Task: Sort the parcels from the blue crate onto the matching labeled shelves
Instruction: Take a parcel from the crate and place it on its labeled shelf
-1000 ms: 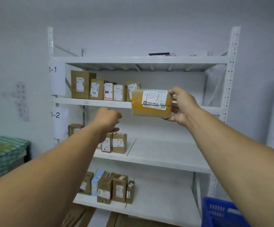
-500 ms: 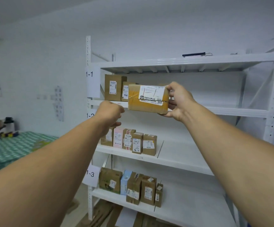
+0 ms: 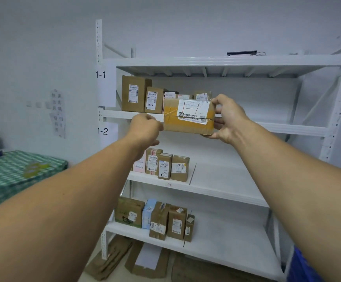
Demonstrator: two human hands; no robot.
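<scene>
Left hand (image 3: 145,129): my fingers curl against the parcel (image 3: 188,124), at its left end, just under the 1-1 shelf (image 3: 287,129) edge; I cannot tell whether they grip.
Parcel: rectangular cardboard, glossy yellow tape, white paper label, in front of that shelf's edge.
Right hand (image 3: 229,119): grasping its right end.

Brown parcel (image 3: 188,117) w/ yellow tape (image 3: 170,119), white shelves (image 3: 236,176), green-check tablecloth (image 3: 12,171).

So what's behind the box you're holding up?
Behind the held box, small boxes stand on the 1-1 shelf. Only their tops peek over it; their lower parts and that bit of shelf are covered.
</scene>
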